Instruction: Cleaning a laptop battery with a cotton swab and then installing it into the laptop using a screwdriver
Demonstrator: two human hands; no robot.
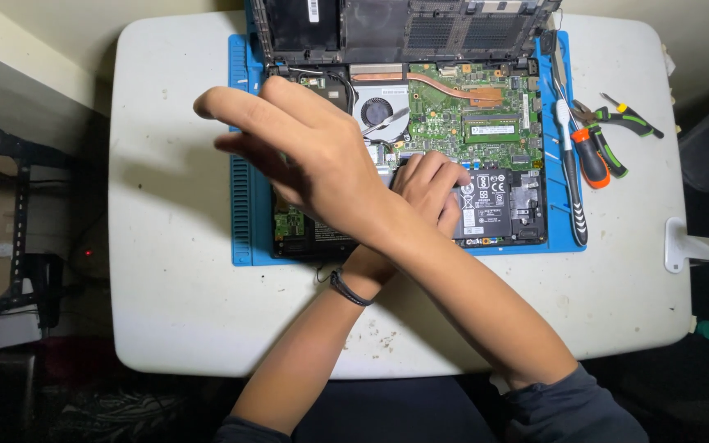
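Observation:
An opened laptop [486, 123] lies on a blue work mat [243, 205], showing its green circuit board, a fan [377, 111] and a copper heat pipe [453, 86]. My arms are crossed over it. My right hand [297, 148] hovers flat above the laptop's left part with its fingers stretched out to the left and nothing in it. My left hand [430, 187], with a dark band on its wrist, rests with curled fingers on the left edge of the black battery [494, 209]. My right forearm hides part of that hand.
The mat lies on a white table [174, 279]. Right of the laptop lie an orange and black screwdriver [591, 157], a long black and white tool [572, 193] and green-handled pliers [629, 119]. A white bracket [691, 246] sits at the table's right edge. The surroundings are dark.

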